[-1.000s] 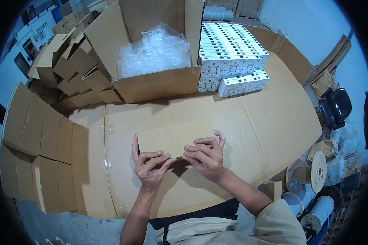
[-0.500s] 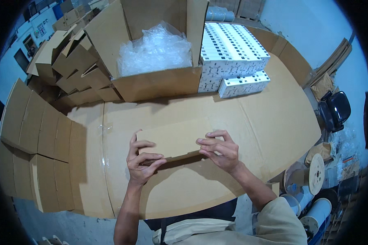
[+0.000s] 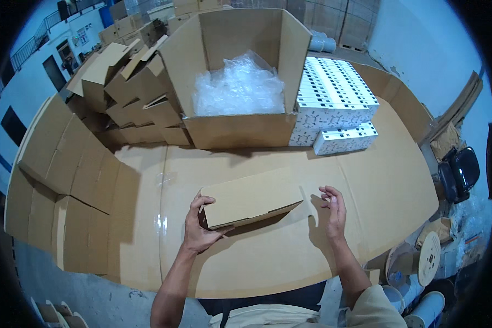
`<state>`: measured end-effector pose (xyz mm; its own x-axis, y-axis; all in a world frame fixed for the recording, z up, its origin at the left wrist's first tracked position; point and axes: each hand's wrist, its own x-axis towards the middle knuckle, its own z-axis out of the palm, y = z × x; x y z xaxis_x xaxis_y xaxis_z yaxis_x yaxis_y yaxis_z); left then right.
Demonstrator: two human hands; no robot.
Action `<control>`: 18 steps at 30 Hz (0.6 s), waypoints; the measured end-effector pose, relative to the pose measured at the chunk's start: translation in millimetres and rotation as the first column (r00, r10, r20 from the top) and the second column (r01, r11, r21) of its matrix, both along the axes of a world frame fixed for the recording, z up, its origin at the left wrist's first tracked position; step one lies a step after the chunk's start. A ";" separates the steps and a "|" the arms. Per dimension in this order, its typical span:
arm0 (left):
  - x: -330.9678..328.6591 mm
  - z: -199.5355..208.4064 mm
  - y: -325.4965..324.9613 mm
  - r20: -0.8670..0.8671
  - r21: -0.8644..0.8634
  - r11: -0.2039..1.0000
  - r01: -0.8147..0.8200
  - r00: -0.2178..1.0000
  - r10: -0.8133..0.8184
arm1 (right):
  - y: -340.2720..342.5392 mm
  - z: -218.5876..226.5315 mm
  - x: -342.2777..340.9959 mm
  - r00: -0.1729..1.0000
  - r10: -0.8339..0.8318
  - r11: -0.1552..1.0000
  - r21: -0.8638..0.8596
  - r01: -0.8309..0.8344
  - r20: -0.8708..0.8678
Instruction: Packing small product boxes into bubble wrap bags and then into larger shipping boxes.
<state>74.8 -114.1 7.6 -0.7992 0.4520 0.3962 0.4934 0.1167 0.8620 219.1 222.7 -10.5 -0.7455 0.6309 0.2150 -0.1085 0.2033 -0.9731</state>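
Observation:
A long brown cardboard box [image 3: 251,198] is held slightly tilted above the cardboard-covered table [image 3: 268,262]. My left hand [image 3: 199,225] grips its left end, thumb along the lower near edge and fingers at the end face. Apart from the box, off its right end, my right hand [image 3: 333,210] is raised with nothing in it, its fingers loosely extended. The box's underside and far side are hidden.
A large open carton [image 3: 240,131] of clear plastic bags [image 3: 238,87] stands at the back. Beside it are stacked white patterned boxes [image 3: 336,93]. Brown boxes are stacked at the left [image 3: 82,218] and piled at the back left [image 3: 139,104]. Spools [image 3: 429,258] stand lower right.
My right hand has let go of the box and moved away to the right. The left hand still holds it, now more tilted. The whole view has shifted, with the scene lower and further right.

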 end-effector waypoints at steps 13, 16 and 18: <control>-1.9 80.0 -116.0 -0.200 0.123 0.930 -0.347 0.909 0.366 | 6.3 -13.6 5.1 0.999 -0.008 0.998 0.069 0.005 0.041; 4.3 99.9 -145.6 -0.158 0.172 0.893 -0.416 0.883 0.442 | 10.3 -20.0 5.8 0.999 0.035 0.998 0.053 -0.036 0.025; 8.0 111.9 -167.6 -0.190 0.173 0.851 -0.495 0.831 0.522 | 5.0 -13.8 3.6 0.997 0.011 0.996 0.085 -0.017 0.070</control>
